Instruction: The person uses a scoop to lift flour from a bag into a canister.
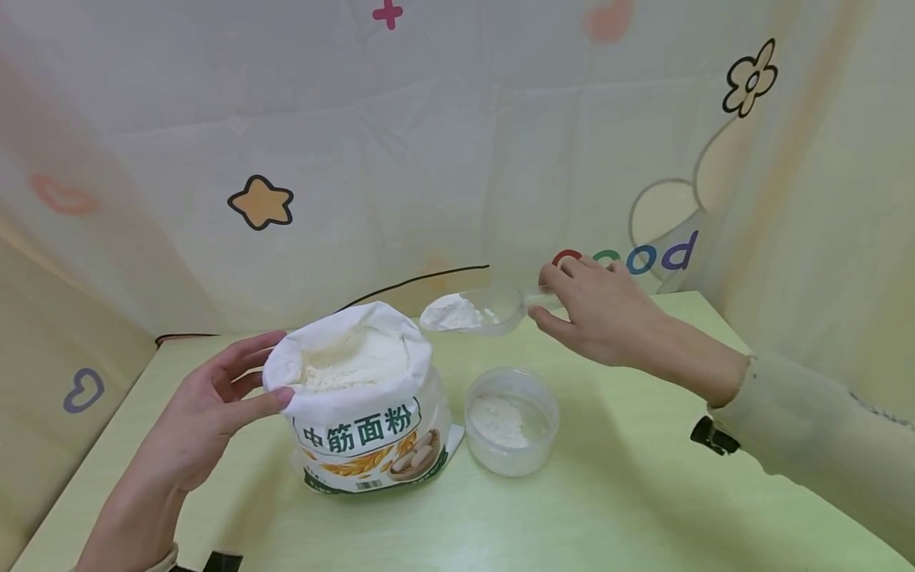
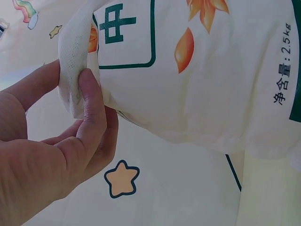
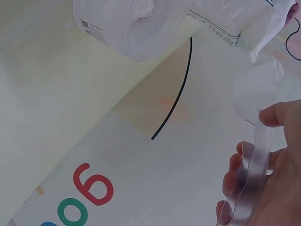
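Note:
A white flour bag (image 1: 368, 441) stands on the table with its rim rolled down and flour (image 1: 357, 361) inside. My left hand (image 1: 214, 397) pinches the left side of that rolled rim between thumb and fingers, as the left wrist view (image 2: 61, 141) also shows. Held up by its handle in my right hand (image 1: 608, 314) is a clear scoop (image 1: 511, 310) with white flour toward its tip. The scoop hangs in the air, right of the bag's mouth. Below it, a clear round tub (image 1: 511, 461) holds some flour. In the right wrist view, fingers curl round the scoop's handle (image 3: 256, 174).
The light green table (image 1: 608, 508) carries the bag and tub side by side. A printed curtain (image 1: 429, 159) hangs behind the table's back edge and along both sides. Small black devices (image 1: 715, 437) are worn at the wrists.

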`<state>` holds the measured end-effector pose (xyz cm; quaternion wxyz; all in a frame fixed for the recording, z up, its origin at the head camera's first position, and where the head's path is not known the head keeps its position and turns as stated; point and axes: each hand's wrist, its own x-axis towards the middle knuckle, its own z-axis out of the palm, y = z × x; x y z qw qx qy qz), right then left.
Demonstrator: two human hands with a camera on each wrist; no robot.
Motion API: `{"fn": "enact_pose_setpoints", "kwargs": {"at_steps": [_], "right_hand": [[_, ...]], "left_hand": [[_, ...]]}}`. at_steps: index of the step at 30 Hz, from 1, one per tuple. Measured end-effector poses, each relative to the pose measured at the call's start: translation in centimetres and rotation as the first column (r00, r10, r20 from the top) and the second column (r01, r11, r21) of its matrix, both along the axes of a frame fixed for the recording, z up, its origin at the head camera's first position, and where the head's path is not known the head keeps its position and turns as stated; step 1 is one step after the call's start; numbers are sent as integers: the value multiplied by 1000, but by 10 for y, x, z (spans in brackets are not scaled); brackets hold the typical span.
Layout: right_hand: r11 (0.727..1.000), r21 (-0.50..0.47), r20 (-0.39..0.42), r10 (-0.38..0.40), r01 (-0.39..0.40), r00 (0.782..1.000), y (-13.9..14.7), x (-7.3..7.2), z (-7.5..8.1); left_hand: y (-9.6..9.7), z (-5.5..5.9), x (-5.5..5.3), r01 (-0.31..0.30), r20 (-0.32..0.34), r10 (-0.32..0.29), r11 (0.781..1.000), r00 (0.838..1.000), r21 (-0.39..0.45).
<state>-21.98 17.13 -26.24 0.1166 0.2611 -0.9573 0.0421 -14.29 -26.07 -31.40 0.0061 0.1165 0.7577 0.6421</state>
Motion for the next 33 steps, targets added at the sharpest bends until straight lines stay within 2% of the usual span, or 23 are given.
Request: {"fn": "enact_pose_setpoints", "kwargs": {"at_steps": [9, 33], "right_hand": [[1000, 3, 43, -14, 14, 999, 11, 4, -6], [999, 30, 45, -40, 39, 998, 37, 12, -25]], "left_hand": [[-1, -1, 0, 14, -3, -14, 999, 1000, 30], [-1, -2, -1, 20, 8, -20, 999, 1000, 34]]}}
